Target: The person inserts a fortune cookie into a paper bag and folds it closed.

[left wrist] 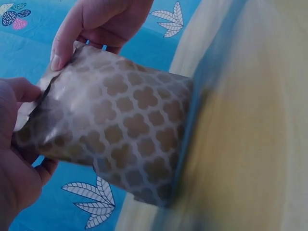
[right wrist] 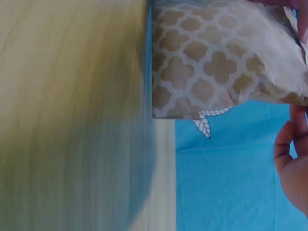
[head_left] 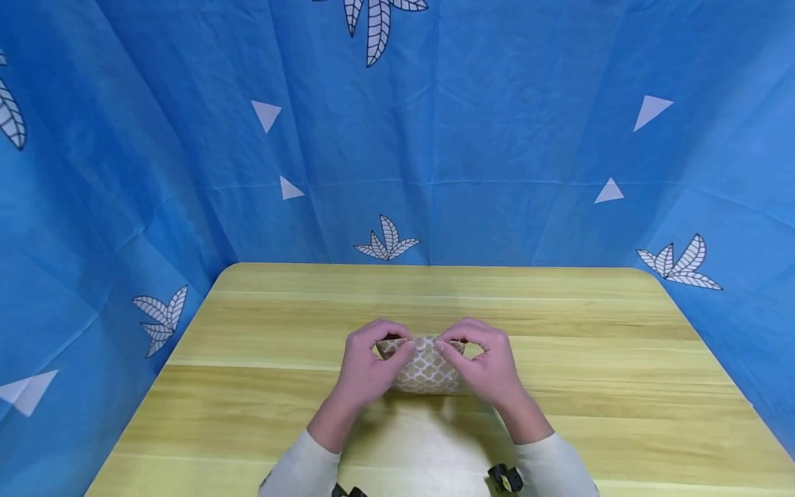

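A brown paper bag (head_left: 428,373) with a white lattice pattern stands on the table, its mouth edge uppermost. At the left end of that edge my left hand (head_left: 375,362) pinches the paper between thumb and fingers. My right hand (head_left: 481,359) pinches the same edge near its right end, a short gap from the left. In the left wrist view the patterned side of the bag (left wrist: 134,120) is slightly creased near the mouth, where a dark slit shows between the layers. The right wrist view shows the bag (right wrist: 216,62) with its base at the tabletop. Its inside is hidden.
The wooden table (head_left: 559,331) has rounded far corners. A blue curtain (head_left: 497,124) with white leaves and triangles hangs behind it and along the sides. Black straps (head_left: 505,478) show by the wrists at the near edge.
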{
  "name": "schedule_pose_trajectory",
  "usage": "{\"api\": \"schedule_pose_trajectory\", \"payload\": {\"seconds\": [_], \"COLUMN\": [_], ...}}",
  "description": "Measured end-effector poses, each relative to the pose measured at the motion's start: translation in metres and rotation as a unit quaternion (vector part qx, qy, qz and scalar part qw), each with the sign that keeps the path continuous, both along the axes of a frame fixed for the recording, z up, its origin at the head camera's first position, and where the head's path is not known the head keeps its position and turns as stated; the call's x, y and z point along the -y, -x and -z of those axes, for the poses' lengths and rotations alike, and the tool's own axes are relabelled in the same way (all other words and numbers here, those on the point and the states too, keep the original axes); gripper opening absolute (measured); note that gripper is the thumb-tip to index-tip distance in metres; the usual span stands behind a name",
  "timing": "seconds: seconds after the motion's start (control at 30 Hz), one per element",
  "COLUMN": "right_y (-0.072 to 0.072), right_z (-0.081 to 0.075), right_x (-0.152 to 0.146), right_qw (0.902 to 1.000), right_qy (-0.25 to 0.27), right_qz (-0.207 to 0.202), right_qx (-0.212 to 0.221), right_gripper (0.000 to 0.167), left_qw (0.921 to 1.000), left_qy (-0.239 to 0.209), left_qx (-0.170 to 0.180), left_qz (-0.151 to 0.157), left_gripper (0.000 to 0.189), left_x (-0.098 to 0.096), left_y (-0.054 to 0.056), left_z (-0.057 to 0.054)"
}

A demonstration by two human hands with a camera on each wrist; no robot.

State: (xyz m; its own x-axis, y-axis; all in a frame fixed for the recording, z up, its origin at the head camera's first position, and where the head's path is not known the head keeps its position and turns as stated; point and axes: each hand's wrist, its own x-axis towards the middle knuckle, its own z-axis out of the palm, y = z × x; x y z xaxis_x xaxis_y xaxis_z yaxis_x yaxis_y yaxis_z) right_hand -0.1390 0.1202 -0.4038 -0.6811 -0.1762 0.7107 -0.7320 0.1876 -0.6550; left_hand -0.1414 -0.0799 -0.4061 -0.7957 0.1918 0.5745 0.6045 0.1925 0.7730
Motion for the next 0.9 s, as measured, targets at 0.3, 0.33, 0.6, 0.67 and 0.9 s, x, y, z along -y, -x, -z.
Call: {"api": "schedule_pose_trajectory", "payload": {"seconds": [0.3, 0.33, 0.6, 0.67, 0.9], "right_y": [0.013, 0.014, 0.015, 0.014, 0.004], "right_z": [0.029, 0.03, 0.028, 0.024, 0.007], "right_x": [-0.004, -0.004, -0.006, -0.005, -0.004], "right_qw": [0.9996, 0.9996, 0.9996, 0.9995, 0.9995], "right_qy": [0.0, 0.0, 0.006, 0.005, 0.013], "right_qz": [-0.026, -0.026, -0.019, -0.019, -0.02], "right_qx": [-0.007, -0.007, -0.022, -0.023, -0.019], "right_gripper": [0.02, 0.02, 0.023, 0.023, 0.021], "left_qw": [0.9982, 0.9981, 0.9993, 0.9992, 0.9982], "left_qy": [0.039, 0.038, 0.026, 0.028, 0.051], "left_qx": [-0.033, -0.034, -0.014, -0.019, -0.033], "left_qz": [0.032, 0.034, 0.023, 0.023, 0.005], "left_gripper": [0.008, 0.009, 0.013, 0.014, 0.015], "left_x": [0.0, 0.0, 0.006, 0.007, 0.015], "left_y": [0.015, 0.015, 0.015, 0.015, 0.015], "left_z": [0.007, 0.007, 0.007, 0.006, 0.004]}}
